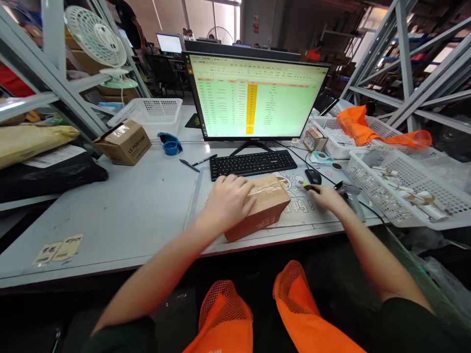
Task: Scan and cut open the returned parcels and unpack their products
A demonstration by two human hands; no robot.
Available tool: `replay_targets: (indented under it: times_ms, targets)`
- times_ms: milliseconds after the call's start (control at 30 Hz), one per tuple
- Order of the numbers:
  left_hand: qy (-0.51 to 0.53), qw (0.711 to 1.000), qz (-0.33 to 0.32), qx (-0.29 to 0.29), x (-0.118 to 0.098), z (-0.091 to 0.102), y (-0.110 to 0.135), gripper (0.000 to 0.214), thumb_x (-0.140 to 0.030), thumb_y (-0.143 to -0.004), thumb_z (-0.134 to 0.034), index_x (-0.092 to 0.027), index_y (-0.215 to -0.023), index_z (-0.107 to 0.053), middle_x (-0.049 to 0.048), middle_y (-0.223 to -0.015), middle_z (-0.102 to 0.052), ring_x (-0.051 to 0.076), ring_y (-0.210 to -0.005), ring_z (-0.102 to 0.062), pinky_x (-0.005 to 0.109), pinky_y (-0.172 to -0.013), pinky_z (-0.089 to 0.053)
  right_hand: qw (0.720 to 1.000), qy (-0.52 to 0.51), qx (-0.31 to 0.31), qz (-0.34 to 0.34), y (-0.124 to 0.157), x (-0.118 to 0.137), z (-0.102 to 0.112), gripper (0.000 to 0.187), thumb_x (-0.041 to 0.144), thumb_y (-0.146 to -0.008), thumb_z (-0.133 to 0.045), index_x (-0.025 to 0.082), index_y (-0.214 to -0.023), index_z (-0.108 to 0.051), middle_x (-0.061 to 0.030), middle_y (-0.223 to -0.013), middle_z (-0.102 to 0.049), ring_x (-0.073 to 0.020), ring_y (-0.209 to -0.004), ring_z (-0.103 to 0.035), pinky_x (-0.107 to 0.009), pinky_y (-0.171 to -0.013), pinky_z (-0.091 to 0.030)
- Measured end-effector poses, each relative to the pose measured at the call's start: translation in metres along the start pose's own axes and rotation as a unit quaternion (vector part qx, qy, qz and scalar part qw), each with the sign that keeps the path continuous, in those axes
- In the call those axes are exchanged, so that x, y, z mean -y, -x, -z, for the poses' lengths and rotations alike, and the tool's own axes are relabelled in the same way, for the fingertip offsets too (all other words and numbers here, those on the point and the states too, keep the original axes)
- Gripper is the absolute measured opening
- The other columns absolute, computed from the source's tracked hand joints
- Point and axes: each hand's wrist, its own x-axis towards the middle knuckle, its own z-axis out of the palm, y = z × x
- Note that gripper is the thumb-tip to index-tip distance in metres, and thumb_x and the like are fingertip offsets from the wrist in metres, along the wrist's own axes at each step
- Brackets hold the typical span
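A brown cardboard box (268, 202) with clear tape across its top sits tilted near the table's front edge. My left hand (232, 200) lies over its left end, fingers bent and pressing on the taped top. To the right of the box, my right hand (327, 198) is closed around a slim black-and-yellow tool that looks like a box cutter (309, 187). Its yellow end points left, toward the box, without touching it. Both the box and my right hand are over a printed desk mat (300, 206). The palm side of each hand is hidden.
Behind the box stand a keyboard (253, 164) and a monitor (257, 98) with a spreadsheet. A mouse (313, 176) and a scanner-like grey device (351, 196) lie right, beside white baskets (412, 191). Left are another carton (127, 142), a blue tape roll (170, 146) and pens (190, 165).
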Motion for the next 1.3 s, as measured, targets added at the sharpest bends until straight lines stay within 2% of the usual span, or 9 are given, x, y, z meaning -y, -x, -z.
replay_targets:
  times_ms: [133,233,400,667,767,933,1033,1167,1300]
  targets:
    - [0.041,0.963,0.009,0.267,0.022,0.007,-0.081,0.065,-0.052,-0.080,-0.073,-0.025,-0.139,-0.065,0.0112,-0.122,-0.076,0.031,-0.100,-0.069,0.037,-0.080,-0.049,0.992,-0.099,-0.023,0.081,0.013,0.046,-0.030,0.059,0.054,-0.102,-0.044,0.010,-0.132,-0.070,-0.0210,-0.135,-0.069,-0.0287,-0.126,-0.065,-0.043,-0.109,-0.049]
    - [0.036,0.935,0.009,0.353,0.019,0.007,-0.113,0.076,-0.049,-0.066,-0.081,-0.026,-0.137,-0.067,0.0101,-0.107,-0.079,0.031,-0.089,-0.070,0.037,-0.077,-0.050,0.956,-0.256,-0.009,0.140,0.027,0.089,-0.033,0.065,0.063,-0.102,-0.042,0.015,-0.141,-0.064,-0.0176,-0.140,-0.066,-0.0292,-0.130,-0.063,-0.047,-0.112,-0.048]
    - [0.010,0.939,0.013,0.343,-0.005,-0.003,-0.116,0.067,-0.030,-0.052,-0.084,-0.023,-0.118,-0.074,0.0104,-0.087,-0.077,0.036,-0.084,-0.070,0.043,-0.083,-0.051,0.918,-0.354,0.056,0.169,0.048,0.130,-0.036,0.061,0.060,-0.102,-0.047,0.018,-0.143,-0.062,-0.0153,-0.139,-0.066,-0.0306,-0.131,-0.061,-0.049,-0.115,-0.047]
    - [-0.092,0.924,-0.014,0.372,-0.023,-0.001,-0.094,0.067,-0.025,-0.085,-0.051,-0.024,-0.152,-0.052,0.0130,-0.091,-0.079,0.034,-0.075,-0.070,0.042,-0.074,-0.050,0.909,-0.390,0.018,0.142,0.050,0.125,-0.056,0.068,0.061,-0.102,-0.047,0.019,-0.155,-0.051,-0.0146,-0.157,-0.052,-0.0320,-0.148,-0.046,-0.054,-0.125,-0.035]
    - [-0.092,0.918,0.022,0.386,-0.016,0.010,-0.104,0.068,-0.022,-0.085,-0.047,-0.025,-0.153,-0.051,0.0141,-0.099,-0.078,0.035,-0.080,-0.071,0.042,-0.072,-0.050,0.906,-0.392,0.008,0.159,0.051,0.125,-0.055,0.067,0.059,-0.103,-0.045,0.020,-0.157,-0.048,-0.0144,-0.159,-0.050,-0.0306,-0.150,-0.044,-0.054,-0.126,-0.034]
    - [0.076,0.929,0.085,0.351,0.022,0.020,-0.122,0.051,-0.021,-0.080,-0.046,-0.024,-0.126,-0.068,0.0097,-0.123,-0.074,0.029,-0.101,-0.070,0.037,-0.083,-0.053,0.880,-0.420,-0.026,0.222,0.062,0.121,-0.047,0.052,0.053,-0.102,-0.051,0.023,-0.144,-0.059,-0.0137,-0.161,-0.047,-0.0314,-0.150,-0.044,-0.054,-0.124,-0.037]
    - [0.144,0.941,0.088,0.292,0.044,0.000,-0.119,0.049,-0.021,-0.078,-0.043,-0.020,-0.120,-0.069,0.0089,-0.129,-0.072,0.027,-0.113,-0.067,0.036,-0.097,-0.051,0.862,-0.439,-0.048,0.250,0.066,0.121,-0.047,0.041,0.053,-0.100,-0.056,0.025,-0.128,-0.065,-0.0140,-0.149,-0.059,-0.0336,-0.144,-0.050,-0.056,-0.121,-0.040]
    - [0.180,0.951,0.096,0.233,0.060,-0.041,-0.106,0.037,-0.026,-0.084,-0.038,-0.017,-0.102,-0.070,0.0091,-0.113,-0.076,0.024,-0.105,-0.067,0.034,-0.098,-0.050,0.855,-0.462,-0.047,0.230,0.064,0.124,-0.044,0.034,0.050,-0.098,-0.058,0.025,-0.121,-0.064,-0.0131,-0.129,-0.070,-0.0320,-0.131,-0.061,-0.051,-0.113,-0.049]
    - [0.179,0.955,0.099,0.217,0.063,-0.058,-0.105,0.038,-0.041,-0.091,-0.043,-0.016,-0.104,-0.069,0.0113,-0.112,-0.075,0.026,-0.102,-0.067,0.035,-0.095,-0.050,0.908,-0.358,0.038,0.215,0.046,0.136,-0.006,0.026,0.043,-0.091,-0.064,0.023,-0.107,-0.063,-0.0084,-0.106,-0.073,-0.0266,-0.099,-0.070,-0.041,-0.087,-0.057]
